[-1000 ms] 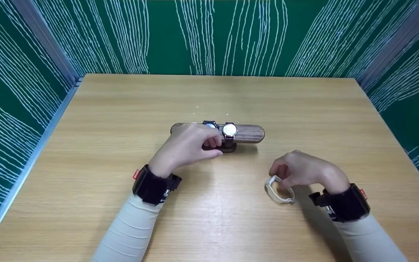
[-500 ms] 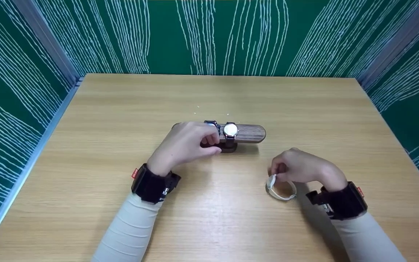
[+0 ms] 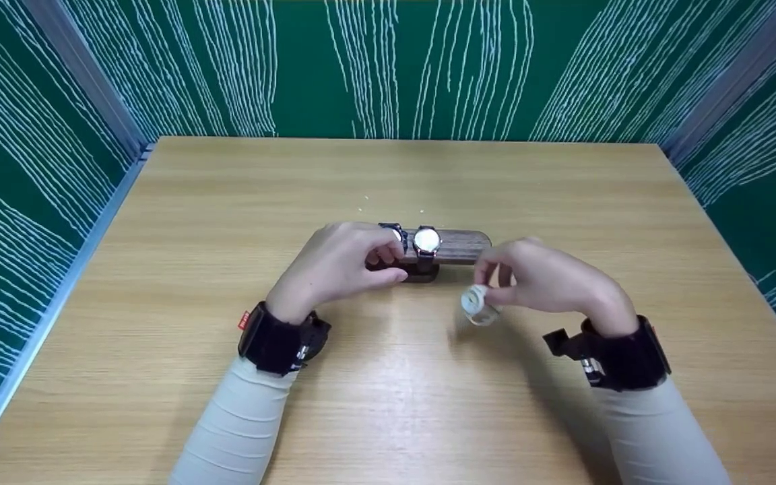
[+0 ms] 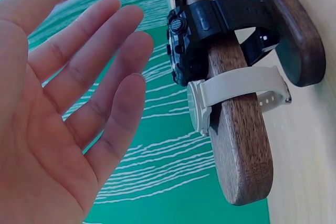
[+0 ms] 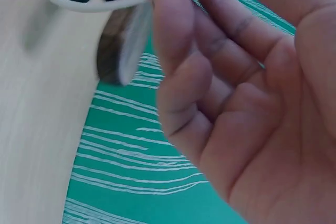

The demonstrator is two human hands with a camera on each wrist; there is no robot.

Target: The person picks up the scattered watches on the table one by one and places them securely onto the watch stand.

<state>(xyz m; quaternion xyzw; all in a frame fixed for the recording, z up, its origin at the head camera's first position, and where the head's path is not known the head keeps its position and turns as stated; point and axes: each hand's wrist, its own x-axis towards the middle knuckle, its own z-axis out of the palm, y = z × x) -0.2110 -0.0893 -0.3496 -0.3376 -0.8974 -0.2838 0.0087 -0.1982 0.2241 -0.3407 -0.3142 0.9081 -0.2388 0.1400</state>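
My right hand [image 3: 550, 277] pinches a white watch [image 3: 474, 302] by its band, raised off the table, with the dial turned up and left. In the right wrist view the pale strap [image 5: 100, 4] is blurred at the top. A dark wooden watch stand [image 3: 463, 247] is just beyond both hands. My left hand [image 3: 337, 266] hovers at the stand's left half, fingers loosely bent and holding nothing. The left wrist view shows another white watch [image 4: 236, 87] and a black chunky watch [image 4: 210, 27] strapped round the bar. Beside them sits a round-faced watch [image 3: 427, 240] with a dark strap.
The stand's base [image 3: 422, 275] rests on a wooden table [image 3: 388, 404]. Small white specks lie behind it. Green walls [image 3: 307, 67] with white lines enclose the back and sides.
My right hand has carried the white watch up and left toward the stand, turning its dial into view. My left hand has drawn back very slightly to the left.
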